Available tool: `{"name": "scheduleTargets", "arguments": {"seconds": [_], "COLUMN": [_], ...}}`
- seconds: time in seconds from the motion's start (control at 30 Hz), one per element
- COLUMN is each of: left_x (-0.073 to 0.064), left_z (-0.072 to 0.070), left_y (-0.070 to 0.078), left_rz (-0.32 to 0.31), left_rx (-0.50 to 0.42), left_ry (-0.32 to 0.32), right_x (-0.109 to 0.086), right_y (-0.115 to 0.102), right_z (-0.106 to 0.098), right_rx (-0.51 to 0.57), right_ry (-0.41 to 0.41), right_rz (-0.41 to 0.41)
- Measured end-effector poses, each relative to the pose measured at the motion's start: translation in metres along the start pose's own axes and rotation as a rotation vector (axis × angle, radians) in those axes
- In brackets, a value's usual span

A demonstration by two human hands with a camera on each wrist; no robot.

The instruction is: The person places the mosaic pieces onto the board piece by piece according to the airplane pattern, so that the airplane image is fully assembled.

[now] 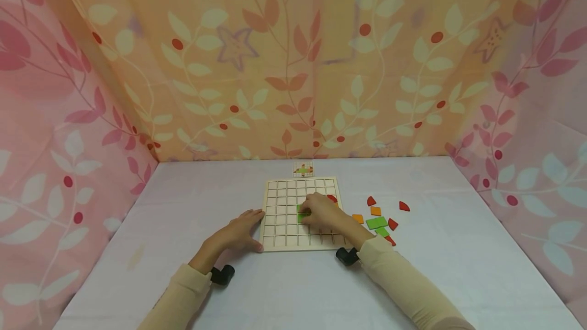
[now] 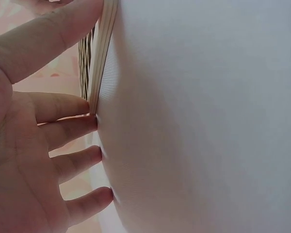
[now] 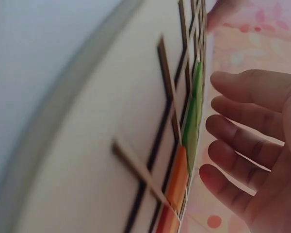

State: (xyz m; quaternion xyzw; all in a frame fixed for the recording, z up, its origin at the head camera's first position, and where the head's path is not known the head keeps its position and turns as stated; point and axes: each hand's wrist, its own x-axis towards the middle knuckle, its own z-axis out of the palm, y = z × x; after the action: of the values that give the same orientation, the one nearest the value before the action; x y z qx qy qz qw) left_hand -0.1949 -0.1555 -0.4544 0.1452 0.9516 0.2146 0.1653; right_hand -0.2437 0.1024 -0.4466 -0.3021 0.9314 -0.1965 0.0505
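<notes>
A wooden grid board (image 1: 275,241) lies on the table, its cells bounded by raised lines. At its left side is my left hand (image 1: 236,232), fingers spread; in the left wrist view the fingertips rest at the board's edge (image 2: 101,63). My right hand (image 1: 322,211) is over the board's middle right, partly hiding the green pieces (image 1: 300,217) set there. The right wrist view shows relaxed fingers (image 3: 230,128) with nothing between them, close above a green piece (image 3: 193,116). An orange piece (image 3: 177,177) and a red piece (image 3: 167,222) also sit in the grid.
Right of the board lie loose pieces: red quarter-rounds (image 1: 404,206), orange squares (image 1: 357,219) and green pieces (image 1: 377,223), some overlapping. A small pattern card (image 1: 303,170) is behind the board. Patterned curtains (image 1: 293,65) enclose the white table's (image 1: 183,192) back and sides.
</notes>
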Motion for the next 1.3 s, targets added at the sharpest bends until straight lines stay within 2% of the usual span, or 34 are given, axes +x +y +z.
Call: {"name": "scheduleTargets", "arguments": {"seconds": [0.27,0.57,0.7,0.83,1.1,1.3], "left_x": [0.000,0.001,0.000,-0.001,0.001,0.001], "left_z": [0.001,0.002,0.003,0.004,0.001,-0.002], "left_y": [-0.002,-0.002,-0.002,-0.001,-0.002,0.000], "left_rz": [0.012,0.011,0.009,0.011,0.015,0.014], "left_rx": [0.009,0.013,-0.001,-0.012,0.028,0.019], "left_ry": [0.001,-0.003,-0.005,-0.012,-0.006,-0.009], "right_x": [-0.014,-0.036,-0.050,-0.061,-0.076,-0.087], "right_y": [0.014,0.037,0.044,0.052,0.071,0.087], "right_z": [-0.017,-0.032,-0.039,-0.044,-0.052,-0.051], "right_rx": [0.080,0.061,0.073,0.110,0.108,0.076], "right_ry": [0.012,0.051,0.065,0.056,0.035,0.025], "right_rz": [-0.018,-0.011,0.017,0.083,0.181,0.186]}}
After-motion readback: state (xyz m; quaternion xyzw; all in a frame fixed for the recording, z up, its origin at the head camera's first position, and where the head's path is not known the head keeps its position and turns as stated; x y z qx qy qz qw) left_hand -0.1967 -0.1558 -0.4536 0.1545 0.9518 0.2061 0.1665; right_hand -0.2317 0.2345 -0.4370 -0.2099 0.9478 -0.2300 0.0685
